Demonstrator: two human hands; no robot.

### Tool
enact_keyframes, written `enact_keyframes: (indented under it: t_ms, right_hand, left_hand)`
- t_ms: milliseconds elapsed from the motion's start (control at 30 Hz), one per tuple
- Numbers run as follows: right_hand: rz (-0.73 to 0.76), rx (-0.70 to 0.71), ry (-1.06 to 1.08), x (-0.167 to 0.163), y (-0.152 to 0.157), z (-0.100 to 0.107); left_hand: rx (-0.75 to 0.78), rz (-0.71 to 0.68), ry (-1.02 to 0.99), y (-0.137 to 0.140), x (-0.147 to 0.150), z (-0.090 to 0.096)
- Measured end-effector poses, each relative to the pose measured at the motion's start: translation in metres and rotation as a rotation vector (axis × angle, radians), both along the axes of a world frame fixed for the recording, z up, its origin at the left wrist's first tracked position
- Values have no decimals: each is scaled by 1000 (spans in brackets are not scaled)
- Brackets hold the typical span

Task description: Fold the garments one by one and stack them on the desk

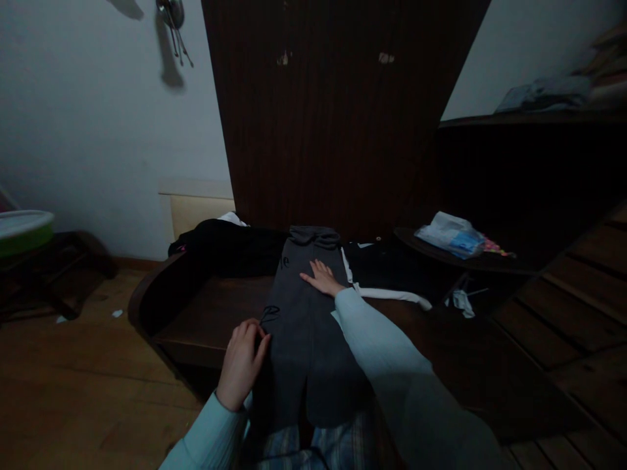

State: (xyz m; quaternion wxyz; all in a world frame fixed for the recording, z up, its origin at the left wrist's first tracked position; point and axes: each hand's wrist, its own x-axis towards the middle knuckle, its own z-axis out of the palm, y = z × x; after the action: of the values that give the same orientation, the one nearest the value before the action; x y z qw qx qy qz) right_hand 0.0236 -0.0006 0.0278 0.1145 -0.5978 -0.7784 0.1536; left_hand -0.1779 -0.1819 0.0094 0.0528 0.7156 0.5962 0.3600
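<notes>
Dark grey trousers (313, 326) lie lengthwise over the dark wooden bench, with the legs toward me and the top bunched at the far end. My right hand (322, 278) rests on their upper part, palm down, fingers spread. At the left edge of the trousers, my left hand (243, 359) has its fingers curled together on the fabric, beside a thin black looped cord or print (269, 313). The tips of the left fingers are partly hidden.
Black clothing (230, 248) lies on the bench (220, 307) at left, black-and-white clothing (392, 267) at right. A plastic packet (453, 234) sits on a small shelf to the right. A tall dark wooden panel (333, 130) stands behind. At far left is a green-rimmed tub (27, 241).
</notes>
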Motion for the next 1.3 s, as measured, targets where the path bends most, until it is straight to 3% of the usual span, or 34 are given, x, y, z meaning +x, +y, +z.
enact_keyframes:
  t_ms: [100, 200, 300, 367, 467, 567, 700, 833, 967, 1200, 1300]
  right_hand:
    - [11, -12, 26, 3, -18, 12]
    - [84, 124, 98, 16, -55, 18]
    - [98, 241, 219, 44, -98, 20]
    - [30, 233, 307, 65, -124, 16]
    - [-60, 118, 406, 89, -155, 1]
    - [-91, 177, 406, 95, -175, -22]
    - [-155, 268, 437, 89, -185, -39]
    - [-142, 222, 559, 91, -183, -39]
    - [-142, 140, 629, 98, -182, -36]
    - [-84, 215, 339, 100, -184, -17]
    - [-109, 330, 282, 93, -175, -2]
  left_hand:
    - [-14, -175, 56, 8, 13, 16]
    - [-102, -321, 118, 17, 36, 25]
    - [-221, -263, 174, 23, 62, 27]
    - [-287, -180, 199, 27, 75, 26]
    - [-357, -120, 173, 34, 85, 24]
    - [-386, -161, 10, 38, 88, 21]
    - [-336, -263, -272, 38, 92, 11]
    - [-267, -227, -402, 36, 94, -4]
    - [-208, -267, -362, 34, 92, -11]
    - [-187, -320, -260, 35, 89, -11]
    - [-197, -317, -256, 36, 91, -10]
